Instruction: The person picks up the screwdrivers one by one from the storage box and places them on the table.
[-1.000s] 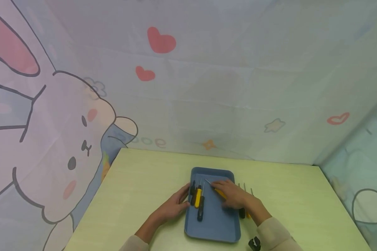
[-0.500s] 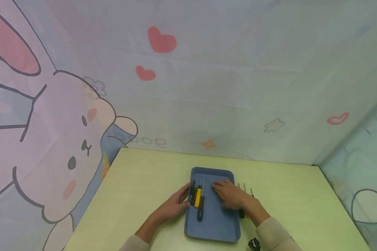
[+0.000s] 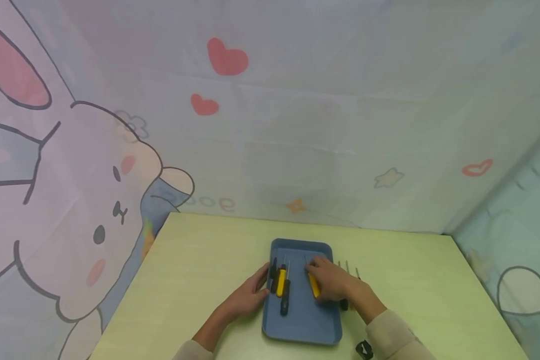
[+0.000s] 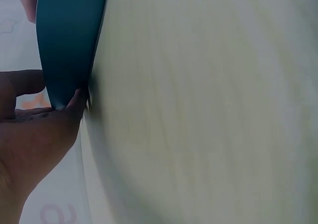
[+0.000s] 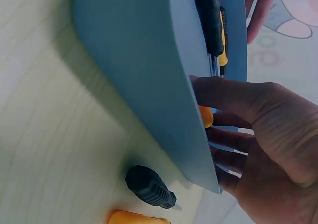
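Note:
A blue-grey tray [image 3: 302, 327] lies on the table, and my left hand [image 3: 246, 298] grips its left side, as the left wrist view also shows. Inside, my right hand [image 3: 335, 281] holds a screwdriver by its yellow handle [image 3: 314, 286], the shank pointing toward the tray's far end. In the right wrist view, part of the orange-yellow handle [image 5: 205, 116] shows between thumb and fingers. Along the tray's left side lie several screwdrivers, among them a yellow-handled screwdriver [image 3: 281, 283] and a black-handled screwdriver [image 3: 285, 298].
Several more screwdrivers lie on the table right of the tray, partly hidden by my right arm; one has a black handle [image 5: 149, 186], another an orange-yellow handle [image 5: 133, 218]. A small black object [image 3: 364, 349] lies near the front. A printed cloth [image 3: 297, 125] hangs behind the table.
The yellow-handled screwdriver in my right hand has turned from a slant to nearly in line with the others. My left hand stays at the tray's side. The head view has shifted slightly.

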Motion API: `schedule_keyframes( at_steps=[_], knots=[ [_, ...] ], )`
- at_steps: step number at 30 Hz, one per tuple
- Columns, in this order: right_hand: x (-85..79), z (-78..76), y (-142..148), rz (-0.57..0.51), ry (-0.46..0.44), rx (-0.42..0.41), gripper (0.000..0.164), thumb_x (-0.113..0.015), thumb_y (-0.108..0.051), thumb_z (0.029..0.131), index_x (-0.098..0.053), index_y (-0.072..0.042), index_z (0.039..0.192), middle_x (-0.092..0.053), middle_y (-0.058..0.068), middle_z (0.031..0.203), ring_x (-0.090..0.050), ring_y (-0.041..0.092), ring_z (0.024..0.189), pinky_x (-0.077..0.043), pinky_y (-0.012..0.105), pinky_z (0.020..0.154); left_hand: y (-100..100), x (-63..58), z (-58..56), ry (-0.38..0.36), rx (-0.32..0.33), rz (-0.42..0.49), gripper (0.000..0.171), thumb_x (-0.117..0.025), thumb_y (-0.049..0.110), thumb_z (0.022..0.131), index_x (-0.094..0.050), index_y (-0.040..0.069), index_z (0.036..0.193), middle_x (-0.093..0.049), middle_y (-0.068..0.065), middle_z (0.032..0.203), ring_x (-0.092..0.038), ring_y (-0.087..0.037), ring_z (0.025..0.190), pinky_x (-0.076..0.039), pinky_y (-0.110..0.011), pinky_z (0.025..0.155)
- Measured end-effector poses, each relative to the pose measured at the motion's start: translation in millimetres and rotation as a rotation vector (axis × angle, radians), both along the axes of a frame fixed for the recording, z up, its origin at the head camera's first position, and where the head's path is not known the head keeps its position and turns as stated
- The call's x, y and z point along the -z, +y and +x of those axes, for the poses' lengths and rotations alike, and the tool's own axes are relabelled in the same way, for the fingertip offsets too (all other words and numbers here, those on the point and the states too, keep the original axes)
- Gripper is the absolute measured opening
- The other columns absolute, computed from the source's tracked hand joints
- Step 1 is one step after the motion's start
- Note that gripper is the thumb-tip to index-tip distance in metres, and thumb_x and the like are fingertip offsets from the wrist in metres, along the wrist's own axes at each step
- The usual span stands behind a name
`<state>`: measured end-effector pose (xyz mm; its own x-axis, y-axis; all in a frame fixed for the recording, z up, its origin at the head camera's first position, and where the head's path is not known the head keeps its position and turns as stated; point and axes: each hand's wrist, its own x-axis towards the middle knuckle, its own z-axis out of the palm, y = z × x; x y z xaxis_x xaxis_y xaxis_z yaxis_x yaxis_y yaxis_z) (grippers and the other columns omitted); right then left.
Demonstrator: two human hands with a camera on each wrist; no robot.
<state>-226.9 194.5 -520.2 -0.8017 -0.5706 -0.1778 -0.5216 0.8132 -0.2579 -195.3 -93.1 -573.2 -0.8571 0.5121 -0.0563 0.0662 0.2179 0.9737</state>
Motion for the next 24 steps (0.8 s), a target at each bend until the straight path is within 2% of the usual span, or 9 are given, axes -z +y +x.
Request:
schedule_keyframes(
  at_steps=[8, 16, 24],
  knots=[
    [12.4, 4.3, 4.5, -0.076, 0.044, 0.019, 0.086, -0.1, -0.029, 0.071, -0.061, 0.001, 0.141, -0.058, 0.015, 0.138, -0.055, 0.035, 0.129, -0.05, 0.052, 0.11, 2.8, -1.8, 4.0, -0.016, -0.017, -0.002, 0.068, -0.046, 0.001, 0.109, -0.013, -0.001, 0.168, -0.018, -0.025, 0.173, -0.02, -0.042, 0.159, -0.018, -0.054, 0.129],
    [11.9, 11.8, 10.4, -0.167, 0.087, 0.063, 0.096, -0.101, -0.036, 0.07, -0.057, 0.004, 0.145, -0.055, 0.02, 0.146, -0.054, 0.038, 0.136, -0.048, 0.054, 0.113, 3.8, -1.8, 4.3, -0.012, -0.025, 0.012, 0.068, -0.046, 0.001, 0.108, -0.014, -0.001, 0.168, -0.019, -0.025, 0.173, -0.021, -0.042, 0.159, -0.02, -0.055, 0.128],
    [14.6, 22.6, 18.3, -0.244, 0.139, 0.127, 0.096, -0.101, -0.037, 0.068, -0.058, 0.0, 0.146, -0.057, 0.012, 0.145, -0.055, 0.034, 0.133, -0.049, 0.053, 0.111, 2.4, 0.2, 5.7, 0.002, -0.042, 0.023, 0.067, -0.047, 0.002, 0.108, -0.016, -0.001, 0.168, -0.02, -0.025, 0.172, -0.023, -0.043, 0.158, -0.02, -0.054, 0.128]
  ],
)
